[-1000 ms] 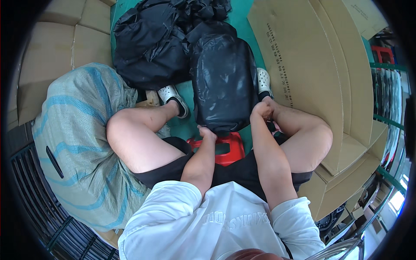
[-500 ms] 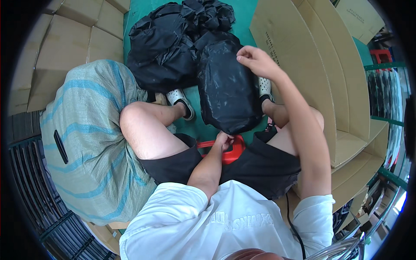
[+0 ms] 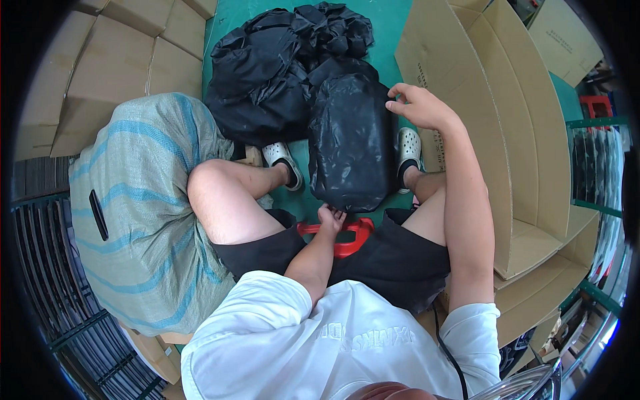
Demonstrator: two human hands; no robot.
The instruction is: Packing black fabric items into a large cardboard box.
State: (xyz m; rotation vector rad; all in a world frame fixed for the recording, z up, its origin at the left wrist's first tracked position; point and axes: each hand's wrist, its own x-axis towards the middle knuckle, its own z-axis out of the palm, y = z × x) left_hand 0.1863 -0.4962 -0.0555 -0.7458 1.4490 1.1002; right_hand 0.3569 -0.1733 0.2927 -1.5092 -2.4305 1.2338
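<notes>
A warehouse or packing room was shown. Flattened and folded cardboard cartons (image 3: 527, 153) were stacked along the right side, and more brown cartons (image 3: 113, 67) were piled at the upper left. Dark metal wire racking (image 3: 47, 267) was seen at the left edge, and green shelf frames (image 3: 593, 200) at the right. A large woven sack (image 3: 140, 220) with blue-green stripes was set on the green floor (image 3: 387, 20), and a heap of black plastic-wrapped bundles (image 3: 280, 73) was laid there too. The work was done low down, from a small red stool (image 3: 343, 237) among the goods.
</notes>
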